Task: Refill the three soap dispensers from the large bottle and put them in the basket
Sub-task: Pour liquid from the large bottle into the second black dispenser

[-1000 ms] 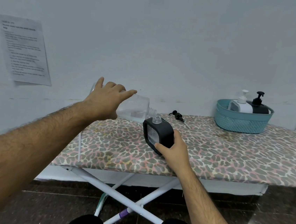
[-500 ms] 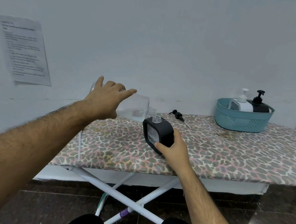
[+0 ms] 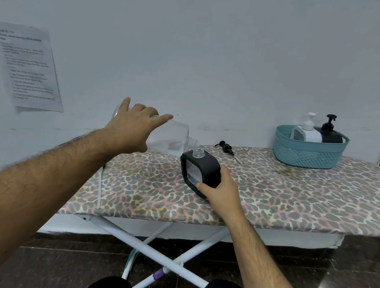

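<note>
My left hand (image 3: pixel 131 130) grips the large clear bottle (image 3: pixel 171 138), tipped on its side with its open neck right above the mouth of a black soap dispenser (image 3: pixel 201 169). My right hand (image 3: pixel 220 189) holds that dispenser by its lower right corner, tilted on the ironing board (image 3: pixel 296 192). The dispenser's black pump (image 3: pixel 226 147) lies loose on the board behind it. At the far right a teal basket (image 3: pixel 308 152) holds a white dispenser (image 3: pixel 307 132) and a black dispenser (image 3: pixel 331 133), both with pumps on.
The board has a leopard-print cover and crossed white legs (image 3: pixel 149 250) over a dark tiled floor. A printed sheet (image 3: pixel 25 68) hangs on the white wall at the left. My knees show at the bottom edge.
Almost nothing has moved; the bottle stays tipped over the dispenser's mouth, and both hands keep their hold.
</note>
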Action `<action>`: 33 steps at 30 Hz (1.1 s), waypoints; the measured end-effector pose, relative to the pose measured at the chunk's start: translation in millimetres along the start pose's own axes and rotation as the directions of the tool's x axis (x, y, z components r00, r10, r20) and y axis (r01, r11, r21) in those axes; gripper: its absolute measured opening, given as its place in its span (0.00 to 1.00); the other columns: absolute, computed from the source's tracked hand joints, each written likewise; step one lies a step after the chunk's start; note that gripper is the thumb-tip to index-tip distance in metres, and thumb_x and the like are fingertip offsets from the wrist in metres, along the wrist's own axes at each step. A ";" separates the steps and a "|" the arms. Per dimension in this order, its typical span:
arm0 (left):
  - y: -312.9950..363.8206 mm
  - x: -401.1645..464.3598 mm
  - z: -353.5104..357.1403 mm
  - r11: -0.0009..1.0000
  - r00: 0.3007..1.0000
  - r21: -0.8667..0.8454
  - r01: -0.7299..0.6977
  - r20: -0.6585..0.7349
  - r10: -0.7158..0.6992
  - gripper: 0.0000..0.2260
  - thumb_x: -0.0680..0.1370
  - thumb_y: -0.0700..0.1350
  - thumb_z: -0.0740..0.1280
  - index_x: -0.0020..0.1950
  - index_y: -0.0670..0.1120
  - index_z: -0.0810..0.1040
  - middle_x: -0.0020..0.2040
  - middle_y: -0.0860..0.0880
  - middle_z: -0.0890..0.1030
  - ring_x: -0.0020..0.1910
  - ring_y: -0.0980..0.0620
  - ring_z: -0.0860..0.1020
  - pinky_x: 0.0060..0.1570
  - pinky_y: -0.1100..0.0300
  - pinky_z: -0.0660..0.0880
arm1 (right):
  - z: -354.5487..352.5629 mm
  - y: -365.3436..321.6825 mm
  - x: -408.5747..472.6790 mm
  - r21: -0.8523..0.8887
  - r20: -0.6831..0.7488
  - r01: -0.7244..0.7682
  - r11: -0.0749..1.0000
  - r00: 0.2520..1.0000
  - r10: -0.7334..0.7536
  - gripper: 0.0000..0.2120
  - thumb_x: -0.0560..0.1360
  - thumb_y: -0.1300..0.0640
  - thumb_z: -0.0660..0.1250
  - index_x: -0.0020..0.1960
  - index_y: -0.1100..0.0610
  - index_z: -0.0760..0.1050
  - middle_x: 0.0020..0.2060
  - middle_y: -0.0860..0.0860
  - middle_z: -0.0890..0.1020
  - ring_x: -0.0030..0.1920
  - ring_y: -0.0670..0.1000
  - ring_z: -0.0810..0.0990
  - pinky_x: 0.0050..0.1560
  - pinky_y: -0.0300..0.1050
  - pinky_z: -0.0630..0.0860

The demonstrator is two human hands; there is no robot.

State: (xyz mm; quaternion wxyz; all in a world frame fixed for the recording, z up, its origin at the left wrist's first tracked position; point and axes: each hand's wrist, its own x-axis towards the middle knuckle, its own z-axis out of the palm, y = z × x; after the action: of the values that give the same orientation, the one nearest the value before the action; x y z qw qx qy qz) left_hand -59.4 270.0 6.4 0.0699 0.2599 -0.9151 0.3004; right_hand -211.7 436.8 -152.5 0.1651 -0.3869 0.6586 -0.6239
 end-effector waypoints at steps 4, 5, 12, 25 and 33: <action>0.5 0.9 -0.6 1.000 1.000 0.016 -0.002 0.004 0.002 0.46 0.71 0.51 0.76 0.79 0.58 0.49 0.75 0.49 0.66 0.73 0.45 0.63 0.74 0.35 0.51 | -1.5 0.4 1.0 0.007 0.005 -0.004 1.000 1.000 0.004 0.22 0.73 0.61 0.73 0.60 0.45 0.69 0.50 0.37 0.79 0.49 0.36 0.78 0.41 0.28 0.73; 0.5 1.2 -0.9 1.000 1.000 0.018 -0.003 0.004 0.003 0.46 0.71 0.51 0.76 0.79 0.58 0.49 0.75 0.49 0.66 0.73 0.45 0.64 0.74 0.35 0.51 | -1.8 0.4 1.1 0.008 0.008 -0.004 1.000 1.000 0.004 0.21 0.73 0.61 0.73 0.60 0.45 0.69 0.50 0.37 0.79 0.49 0.36 0.78 0.41 0.29 0.73; -0.3 0.6 -2.7 1.000 1.000 0.025 -0.009 0.002 0.009 0.46 0.71 0.51 0.76 0.79 0.58 0.49 0.74 0.49 0.66 0.73 0.45 0.64 0.74 0.35 0.51 | -2.8 1.5 2.7 0.014 0.015 0.009 1.000 1.000 -0.009 0.21 0.73 0.62 0.72 0.59 0.45 0.69 0.49 0.39 0.79 0.49 0.39 0.79 0.47 0.37 0.78; 0.7 5.1 -7.3 0.998 0.999 0.049 -0.028 0.018 0.027 0.47 0.71 0.50 0.76 0.79 0.58 0.48 0.75 0.49 0.66 0.73 0.45 0.64 0.74 0.35 0.51 | -2.5 4.7 3.4 0.025 0.011 0.024 0.999 1.000 -0.024 0.21 0.73 0.62 0.73 0.59 0.45 0.69 0.50 0.39 0.79 0.50 0.38 0.79 0.47 0.36 0.78; 0.4 6.6 -8.8 0.998 0.999 0.060 -0.033 0.019 0.032 0.47 0.71 0.50 0.76 0.79 0.58 0.49 0.75 0.49 0.66 0.73 0.45 0.64 0.74 0.34 0.51 | -2.5 7.5 4.5 0.026 0.010 0.023 0.999 1.000 -0.023 0.21 0.73 0.61 0.73 0.61 0.48 0.71 0.51 0.40 0.80 0.50 0.40 0.80 0.43 0.32 0.75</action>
State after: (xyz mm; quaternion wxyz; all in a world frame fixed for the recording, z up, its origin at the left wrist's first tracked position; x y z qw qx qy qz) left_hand -65.5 272.6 15.2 0.0489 0.2499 -0.9102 0.3265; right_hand -218.6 434.7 -158.0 0.1663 -0.3956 0.6452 -0.6321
